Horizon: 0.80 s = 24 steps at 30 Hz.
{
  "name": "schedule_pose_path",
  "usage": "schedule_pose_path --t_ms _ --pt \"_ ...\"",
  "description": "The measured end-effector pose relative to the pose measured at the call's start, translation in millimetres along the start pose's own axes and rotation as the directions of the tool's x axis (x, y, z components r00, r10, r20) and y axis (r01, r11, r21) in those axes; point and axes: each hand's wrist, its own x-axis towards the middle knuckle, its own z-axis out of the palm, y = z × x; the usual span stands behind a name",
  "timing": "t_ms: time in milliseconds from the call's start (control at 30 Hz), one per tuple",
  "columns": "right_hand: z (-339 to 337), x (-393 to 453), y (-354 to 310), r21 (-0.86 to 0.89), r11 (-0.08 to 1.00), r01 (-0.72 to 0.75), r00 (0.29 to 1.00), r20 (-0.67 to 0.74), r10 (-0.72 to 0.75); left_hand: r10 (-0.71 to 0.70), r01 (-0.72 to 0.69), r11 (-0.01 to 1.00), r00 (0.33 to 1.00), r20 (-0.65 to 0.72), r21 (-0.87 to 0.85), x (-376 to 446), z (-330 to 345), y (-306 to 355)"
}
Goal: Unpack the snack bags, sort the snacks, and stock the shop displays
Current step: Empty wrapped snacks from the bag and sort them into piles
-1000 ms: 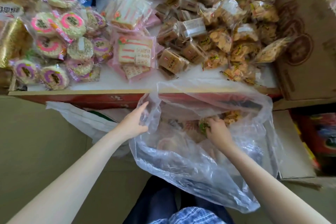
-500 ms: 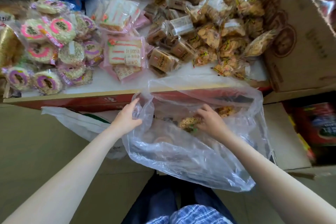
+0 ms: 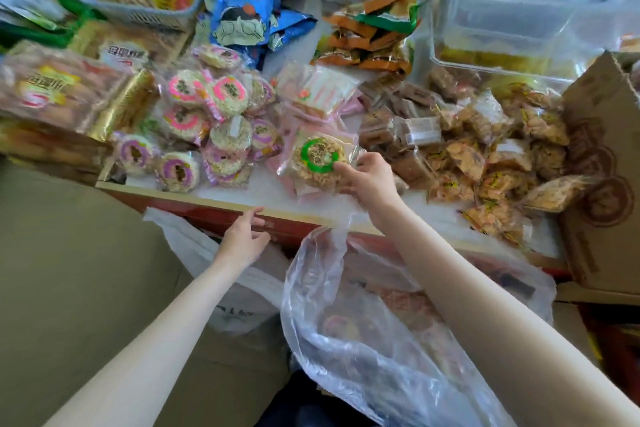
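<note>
1. I see the counter [image 3: 249, 192] spread with sorted snacks: pink and purple round cakes [image 3: 207, 128] to the left, brown packets [image 3: 467, 152] to the right.
2. Below its edge hangs the clear plastic bag [image 3: 346, 340], snacks left inside.
3. My right hand [image 3: 369, 180] pinches a green-labelled round cake [image 3: 318, 158] by its right edge, holding it tilted just above the counter.
4. The cake lies left of that hand, towards the round-cake pile, so I judge it goes leftward, and the right hand is nearer.
5. My left hand [image 3: 244, 236] hovers relaxed and empty by the counter's front edge.
</note>
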Motion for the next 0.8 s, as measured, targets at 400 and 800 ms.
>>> schedule_pose_path --t_ms 400,800 --pt "183 86 -131 0.267 0.956 -0.125 0.967 0.25 0.056 -0.065 0.054 0.993 0.992 -0.108 -0.103 25 -71 -54" --pt "62 35 -61 -0.01 0.999 0.032 0.97 0.242 -0.029 0.012 -0.012 0.994 1.0 -0.003 -0.109 19 -44 -35"
